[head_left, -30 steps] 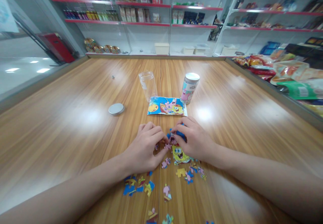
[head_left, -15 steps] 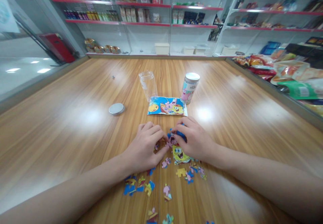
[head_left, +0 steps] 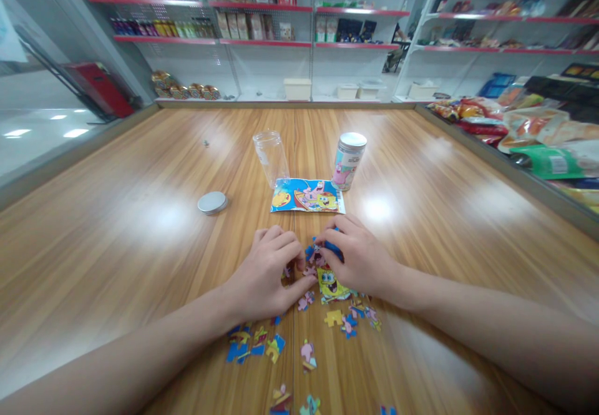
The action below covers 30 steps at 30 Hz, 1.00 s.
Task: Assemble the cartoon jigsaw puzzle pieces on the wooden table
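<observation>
Pink and small, a puzzle piece [head_left: 287,271] sits under the bent fingers of the left hand [head_left: 264,274], but I cannot tell if they pinch it. Just beside, the right hand [head_left: 358,259] curls its fingers to hold the joined puzzle bit [head_left: 331,284] with the yellow face, flat on the wooden table [head_left: 140,228]. Loose pieces [head_left: 255,343] lie near the wrists; farther off are a picture card [head_left: 306,196], a clear jar [head_left: 270,158], a shut jar [head_left: 349,160] and a round lid [head_left: 212,203].
</observation>
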Each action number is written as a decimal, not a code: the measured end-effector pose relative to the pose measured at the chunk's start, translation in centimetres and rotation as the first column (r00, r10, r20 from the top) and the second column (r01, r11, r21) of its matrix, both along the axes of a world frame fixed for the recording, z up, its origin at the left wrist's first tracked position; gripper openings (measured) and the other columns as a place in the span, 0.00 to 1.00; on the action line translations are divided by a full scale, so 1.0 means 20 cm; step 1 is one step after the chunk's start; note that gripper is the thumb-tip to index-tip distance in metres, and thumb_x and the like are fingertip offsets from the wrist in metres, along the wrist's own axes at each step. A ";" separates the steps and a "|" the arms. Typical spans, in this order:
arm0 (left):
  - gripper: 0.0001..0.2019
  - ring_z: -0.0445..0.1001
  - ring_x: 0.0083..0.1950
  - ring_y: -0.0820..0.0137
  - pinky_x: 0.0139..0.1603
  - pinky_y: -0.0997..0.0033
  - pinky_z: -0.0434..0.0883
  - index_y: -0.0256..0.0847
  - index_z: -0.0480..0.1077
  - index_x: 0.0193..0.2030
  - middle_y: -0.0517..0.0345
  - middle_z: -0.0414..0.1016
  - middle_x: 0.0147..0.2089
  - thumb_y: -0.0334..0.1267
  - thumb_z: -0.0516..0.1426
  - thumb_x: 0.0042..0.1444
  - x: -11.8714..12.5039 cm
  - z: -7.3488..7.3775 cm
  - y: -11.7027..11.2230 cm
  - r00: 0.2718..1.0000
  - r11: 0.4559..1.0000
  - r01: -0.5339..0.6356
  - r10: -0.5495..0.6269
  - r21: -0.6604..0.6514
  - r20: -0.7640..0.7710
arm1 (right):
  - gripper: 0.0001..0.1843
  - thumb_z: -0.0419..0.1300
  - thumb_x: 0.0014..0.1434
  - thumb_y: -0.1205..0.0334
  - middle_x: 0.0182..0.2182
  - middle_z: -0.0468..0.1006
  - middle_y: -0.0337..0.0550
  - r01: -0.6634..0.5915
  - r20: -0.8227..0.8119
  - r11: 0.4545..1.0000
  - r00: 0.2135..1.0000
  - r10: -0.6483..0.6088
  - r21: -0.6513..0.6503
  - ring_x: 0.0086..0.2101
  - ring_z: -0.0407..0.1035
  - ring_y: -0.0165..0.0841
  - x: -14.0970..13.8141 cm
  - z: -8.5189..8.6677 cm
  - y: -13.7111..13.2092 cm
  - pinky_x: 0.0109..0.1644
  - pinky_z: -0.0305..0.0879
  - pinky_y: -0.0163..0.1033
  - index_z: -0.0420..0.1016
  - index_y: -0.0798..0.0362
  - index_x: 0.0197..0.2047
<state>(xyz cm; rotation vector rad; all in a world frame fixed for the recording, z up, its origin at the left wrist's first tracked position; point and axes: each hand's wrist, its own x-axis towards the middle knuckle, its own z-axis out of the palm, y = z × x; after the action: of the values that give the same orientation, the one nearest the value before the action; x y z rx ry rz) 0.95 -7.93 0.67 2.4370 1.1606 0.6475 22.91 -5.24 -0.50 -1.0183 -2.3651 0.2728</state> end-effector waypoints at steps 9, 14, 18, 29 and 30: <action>0.05 0.65 0.45 0.63 0.48 0.56 0.58 0.44 0.71 0.41 0.57 0.72 0.41 0.35 0.58 0.58 0.00 0.01 -0.02 0.998 0.998 0.055 -0.055 0.008 -0.034 | 0.08 0.57 0.64 0.67 0.41 0.72 0.49 -0.004 -0.011 1.000 1.000 0.004 -0.007 0.45 0.65 0.39 0.00 0.00 0.00 0.51 0.65 0.46 0.77 0.55 0.43; 0.04 0.65 0.44 0.64 0.48 0.56 0.58 0.42 0.69 0.34 0.57 0.71 0.38 0.38 0.58 0.58 0.00 0.01 -0.01 0.997 0.998 0.059 -0.059 -0.003 -0.044 | 0.09 0.57 0.64 0.67 0.41 0.72 0.50 -0.004 -0.001 1.000 1.000 0.004 -0.003 0.45 0.65 0.40 0.00 -0.01 0.00 0.51 0.65 0.46 0.77 0.56 0.44; 0.02 0.65 0.44 0.63 0.47 0.56 0.58 0.42 0.70 0.36 0.56 0.70 0.39 0.34 0.58 0.55 0.00 0.02 -0.01 0.996 0.997 0.077 -0.077 -0.004 -0.043 | 0.09 0.56 0.64 0.68 0.41 0.72 0.50 -0.003 -0.006 1.000 1.000 0.003 -0.002 0.45 0.65 0.40 0.00 -0.01 0.00 0.51 0.66 0.46 0.77 0.56 0.43; 0.05 0.65 0.46 0.62 0.48 0.56 0.59 0.42 0.70 0.38 0.55 0.70 0.42 0.32 0.57 0.54 -0.01 0.01 -0.01 0.994 0.996 0.089 -0.090 -0.016 -0.062 | 0.08 0.57 0.65 0.67 0.41 0.72 0.50 -0.009 -0.013 1.000 1.000 0.009 0.000 0.45 0.65 0.39 0.00 -0.01 0.00 0.51 0.66 0.46 0.77 0.55 0.43; 0.05 0.65 0.46 0.63 0.48 0.56 0.59 0.42 0.69 0.38 0.56 0.70 0.42 0.32 0.57 0.54 -0.01 0.01 -0.01 0.994 0.996 0.088 -0.089 -0.018 -0.063 | 0.08 0.57 0.65 0.67 0.41 0.72 0.50 -0.011 -0.015 1.000 1.000 0.011 -0.001 0.45 0.65 0.39 0.01 -0.01 0.00 0.51 0.66 0.46 0.77 0.55 0.44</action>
<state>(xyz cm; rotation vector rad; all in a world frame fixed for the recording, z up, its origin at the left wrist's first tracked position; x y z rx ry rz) 0.66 -8.07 0.95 2.4967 1.0704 0.5370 23.01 -5.27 -0.67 -1.0005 -2.3584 0.2842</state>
